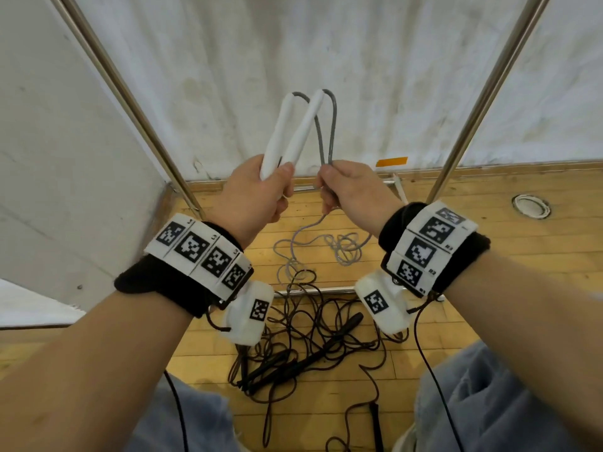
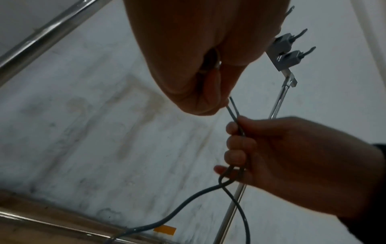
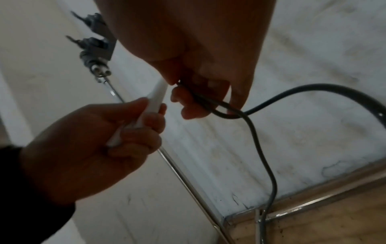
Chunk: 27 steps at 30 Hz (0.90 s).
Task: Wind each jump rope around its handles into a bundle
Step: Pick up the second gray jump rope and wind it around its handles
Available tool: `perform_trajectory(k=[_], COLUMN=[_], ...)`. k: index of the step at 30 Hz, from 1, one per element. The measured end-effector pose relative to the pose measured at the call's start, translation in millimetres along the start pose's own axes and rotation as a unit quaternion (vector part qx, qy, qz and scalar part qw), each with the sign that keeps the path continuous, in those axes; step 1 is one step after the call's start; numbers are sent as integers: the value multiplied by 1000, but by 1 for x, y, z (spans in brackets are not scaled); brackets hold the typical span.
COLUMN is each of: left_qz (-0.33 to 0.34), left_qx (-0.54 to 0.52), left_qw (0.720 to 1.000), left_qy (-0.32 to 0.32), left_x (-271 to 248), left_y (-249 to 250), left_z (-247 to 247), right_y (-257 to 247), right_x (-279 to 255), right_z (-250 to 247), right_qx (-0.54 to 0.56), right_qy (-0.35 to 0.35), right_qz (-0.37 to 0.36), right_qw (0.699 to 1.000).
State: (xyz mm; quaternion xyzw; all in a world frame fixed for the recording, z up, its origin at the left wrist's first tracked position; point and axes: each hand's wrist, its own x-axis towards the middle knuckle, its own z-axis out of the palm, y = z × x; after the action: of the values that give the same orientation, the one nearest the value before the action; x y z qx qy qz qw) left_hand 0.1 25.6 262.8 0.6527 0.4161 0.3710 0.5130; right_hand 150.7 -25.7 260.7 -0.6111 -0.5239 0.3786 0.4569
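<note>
Winding of the grey cord has barely begun: the person's left hand (image 1: 253,190) is curled round the lower ends of the 2 white tapered plastic handles (image 1: 292,133), which splay apart at their tips, while the right hand (image 1: 350,187) pinches both strands of the thin grey jump-rope cord (image 1: 329,132) just beside them. The rest of that cord trails down to the wooden floor (image 1: 489,230), near its far edge by the white sheet. To do this well, the left hand should probably squeeze the handles parallel first, and the right should keep the strands taut, laying each turn snugly beside the last. A tangle of dark jump ropes with black handles (image 1: 303,347) waits nearer the knees
</note>
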Motion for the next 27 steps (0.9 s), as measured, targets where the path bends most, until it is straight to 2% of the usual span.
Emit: perform_trajectory(k=[4,7,11,14,16,18,20,23,25,27], left_qz=[-12,-34,-83,-135,-152,-158,-165,-166,-158,-155], left_qx=[10,-46,-137,-197,-258,-285,-298,-326,-319,-306], left_qw=[1000,996,984,970,954,945,940,925,919,911], left_qy=[24,63,82,44,1,-11,16,98,169,231], left_x=[2,3,4,5,4,2,3,12,21,28], left_y=[-4,0,5,10,14,17,19,23,25,21], left_z=[7,9,11,11,13,16,16,5,-9,-22], right_y=[1,4,7,11,13,15,19,29,34,33], right_x=[-4,-4,-7,-13,-16,-17,-18,-21,-22,-20], right_z=[2,-1,5,19,26,29,31,38,37,30], right_qx=[-48,-91,-122,-98,-98,-103,-109,-117,-97,-94], right_qy=[19,28,-51,-105,-117,-121,-133,-164,-151,-123], right_qz=[-34,-52,-50,-34,-39,-33,-17,13,39,32], right_qw=[998,994,990,989,988,987,985,979,983,987])
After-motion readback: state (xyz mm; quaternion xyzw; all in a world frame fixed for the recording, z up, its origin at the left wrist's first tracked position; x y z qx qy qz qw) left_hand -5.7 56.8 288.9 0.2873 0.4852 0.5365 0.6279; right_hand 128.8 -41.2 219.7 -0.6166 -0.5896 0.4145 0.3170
